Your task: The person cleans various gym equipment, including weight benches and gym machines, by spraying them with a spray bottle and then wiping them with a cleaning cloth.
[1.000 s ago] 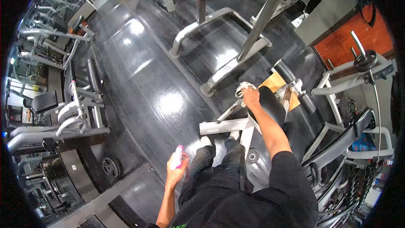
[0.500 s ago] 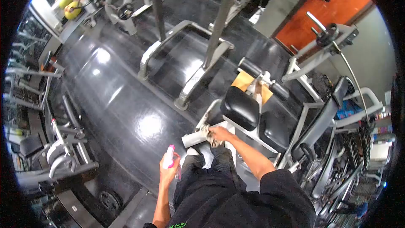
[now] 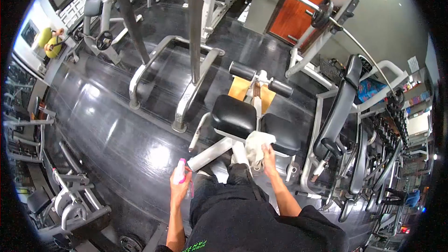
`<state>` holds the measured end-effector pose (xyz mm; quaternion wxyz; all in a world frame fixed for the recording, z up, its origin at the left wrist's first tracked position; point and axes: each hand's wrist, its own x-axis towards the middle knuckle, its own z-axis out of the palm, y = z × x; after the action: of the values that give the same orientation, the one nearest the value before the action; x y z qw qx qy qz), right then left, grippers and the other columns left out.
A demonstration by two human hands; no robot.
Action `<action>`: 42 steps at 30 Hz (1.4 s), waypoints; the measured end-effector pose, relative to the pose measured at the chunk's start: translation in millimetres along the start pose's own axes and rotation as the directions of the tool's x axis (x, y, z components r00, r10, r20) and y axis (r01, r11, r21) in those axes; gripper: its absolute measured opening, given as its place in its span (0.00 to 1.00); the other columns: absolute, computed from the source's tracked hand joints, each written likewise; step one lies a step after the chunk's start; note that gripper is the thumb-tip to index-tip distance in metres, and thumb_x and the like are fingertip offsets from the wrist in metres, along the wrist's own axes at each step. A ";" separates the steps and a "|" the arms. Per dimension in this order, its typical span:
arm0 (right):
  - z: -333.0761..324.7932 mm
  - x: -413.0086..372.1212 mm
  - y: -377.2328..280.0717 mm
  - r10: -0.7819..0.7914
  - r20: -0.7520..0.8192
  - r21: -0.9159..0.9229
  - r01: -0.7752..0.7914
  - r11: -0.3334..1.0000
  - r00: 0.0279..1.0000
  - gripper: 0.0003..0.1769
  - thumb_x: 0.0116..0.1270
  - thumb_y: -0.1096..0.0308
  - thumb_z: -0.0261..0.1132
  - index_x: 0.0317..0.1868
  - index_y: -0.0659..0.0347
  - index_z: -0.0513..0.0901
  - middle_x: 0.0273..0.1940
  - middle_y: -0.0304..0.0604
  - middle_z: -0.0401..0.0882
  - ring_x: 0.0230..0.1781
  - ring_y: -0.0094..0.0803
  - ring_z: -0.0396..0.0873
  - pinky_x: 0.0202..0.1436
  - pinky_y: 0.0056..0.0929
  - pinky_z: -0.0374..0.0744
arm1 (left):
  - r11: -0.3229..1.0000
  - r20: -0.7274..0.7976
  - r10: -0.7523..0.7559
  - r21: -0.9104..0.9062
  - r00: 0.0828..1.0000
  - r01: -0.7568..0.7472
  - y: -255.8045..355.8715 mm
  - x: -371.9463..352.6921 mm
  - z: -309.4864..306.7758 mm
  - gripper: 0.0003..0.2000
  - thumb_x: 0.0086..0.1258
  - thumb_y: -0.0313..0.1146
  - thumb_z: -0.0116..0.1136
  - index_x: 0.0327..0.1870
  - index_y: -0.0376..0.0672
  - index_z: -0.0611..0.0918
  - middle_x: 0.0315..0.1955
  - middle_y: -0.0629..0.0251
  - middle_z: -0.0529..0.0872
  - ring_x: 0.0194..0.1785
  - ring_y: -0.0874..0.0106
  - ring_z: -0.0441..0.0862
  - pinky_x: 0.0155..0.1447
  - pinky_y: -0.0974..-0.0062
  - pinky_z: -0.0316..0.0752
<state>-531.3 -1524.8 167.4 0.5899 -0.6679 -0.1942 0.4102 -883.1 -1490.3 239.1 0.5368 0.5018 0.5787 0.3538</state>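
Observation:
My left hand (image 3: pixel 179 183) is wrapped round a spray bottle (image 3: pixel 180 170) with a pink and white trigger head, held out over the floor left of my legs. In my right hand (image 3: pixel 269 161) hangs a pale cloth (image 3: pixel 257 147), gripped at its right side. The cloth is at the near edge of the bench's two black pads, the left pad (image 3: pixel 234 115) and the right pad (image 3: pixel 281 133). Below it, a white frame tube (image 3: pixel 210 154) of the bench runs toward my feet.
Foam rollers (image 3: pixel 242 70) sit at the bench's far end. A grey metal stand (image 3: pixel 186 102) rises ahead to the left. To the right are an inclined bench (image 3: pixel 337 107) and a racked barbell (image 3: pixel 359 44). Another machine (image 3: pixel 70 200) stands at the left. Farther back is an orange door (image 3: pixel 296 7).
My right hand and the cloth have moved off the low white tube, up and right toward the pads. The view has turned rightward. My left hand still holds the spray bottle.

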 end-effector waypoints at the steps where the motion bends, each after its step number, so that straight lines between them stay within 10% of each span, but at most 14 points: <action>1: -18.9 19.9 1.4 0.006 -0.035 -0.127 -0.010 0.992 0.999 0.20 0.68 0.61 0.61 0.53 0.66 0.75 0.50 0.42 0.77 0.48 0.29 0.75 0.54 0.29 0.71 | 1.000 0.004 -0.017 -0.022 1.000 0.017 1.3 0.4 9.8 0.10 0.63 0.25 0.60 0.45 0.38 0.78 0.33 0.69 0.81 0.28 0.80 0.77 0.33 0.79 0.75; 6: -45.7 73.3 -41.6 -0.479 -0.048 -0.580 0.366 0.727 0.877 0.16 0.62 0.71 0.60 0.51 0.66 0.74 0.42 0.52 0.77 0.46 0.47 0.76 0.52 0.37 0.72 | 0.991 0.064 -0.050 -0.120 0.997 0.057 22.6 -3.0 60.8 0.09 0.64 0.26 0.60 0.44 0.38 0.78 0.33 0.69 0.81 0.29 0.81 0.77 0.34 0.80 0.75; 8: -63.2 99.3 -22.1 -0.282 0.142 -0.847 0.264 0.462 0.949 0.18 0.59 0.72 0.60 0.52 0.62 0.74 0.47 0.56 0.73 0.49 0.54 0.73 0.53 0.47 0.71 | 0.991 0.098 -0.038 -0.121 0.994 0.050 31.7 -3.7 81.9 0.09 0.64 0.26 0.60 0.44 0.38 0.78 0.33 0.69 0.81 0.29 0.80 0.78 0.34 0.79 0.75; 10: -60.8 101.7 -21.0 -0.417 0.315 -0.852 0.447 0.271 0.853 0.20 0.58 0.72 0.61 0.53 0.60 0.75 0.49 0.54 0.73 0.52 0.52 0.72 0.54 0.46 0.72 | 0.997 0.126 -0.013 -0.075 0.992 0.023 38.2 -3.9 100.0 0.09 0.65 0.26 0.60 0.45 0.37 0.78 0.34 0.67 0.82 0.29 0.80 0.79 0.34 0.80 0.75; 22: -48.6 219.7 -3.7 -0.109 0.074 -0.881 0.116 0.459 0.991 0.21 0.62 0.63 0.60 0.57 0.54 0.74 0.50 0.56 0.70 0.52 0.55 0.73 0.52 0.49 0.74 | 0.990 0.043 -0.137 0.049 0.990 0.134 58.4 -14.3 155.2 0.10 0.64 0.24 0.60 0.45 0.37 0.78 0.33 0.67 0.82 0.29 0.80 0.78 0.35 0.81 0.76; 32: -89.8 152.9 -38.2 -0.229 0.697 -0.487 0.683 0.545 0.680 0.21 0.58 0.76 0.56 0.52 0.48 0.80 0.44 0.49 0.74 0.43 0.51 0.77 0.48 0.42 0.77 | 0.991 0.012 -0.127 -0.048 0.992 0.127 70.5 0.7 188.3 0.11 0.63 0.25 0.61 0.45 0.37 0.77 0.35 0.67 0.82 0.30 0.80 0.79 0.34 0.80 0.77; 35: -80.2 191.1 -27.4 -0.233 0.556 -0.725 0.603 0.333 0.798 0.19 0.59 0.75 0.56 0.51 0.52 0.80 0.43 0.51 0.74 0.45 0.51 0.75 0.48 0.43 0.76 | 0.994 0.045 -0.103 -0.026 0.994 0.104 76.6 11.3 198.4 0.11 0.63 0.25 0.61 0.46 0.37 0.78 0.36 0.67 0.82 0.31 0.80 0.79 0.34 0.80 0.77; 42: -45.7 249.0 15.2 -0.261 0.179 -0.825 0.289 0.486 0.949 0.17 0.59 0.74 0.58 0.49 0.57 0.79 0.44 0.58 0.74 0.46 0.54 0.76 0.51 0.46 0.76 | 0.996 0.022 -0.089 -0.018 0.996 0.090 82.0 15.9 194.8 0.10 0.64 0.25 0.61 0.45 0.36 0.78 0.36 0.67 0.83 0.30 0.80 0.79 0.35 0.80 0.76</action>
<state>-352.8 -1371.9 72.1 0.2497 -0.8224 -0.4800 0.1759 -675.2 -1480.0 278.8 0.5628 0.4740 0.5916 0.3295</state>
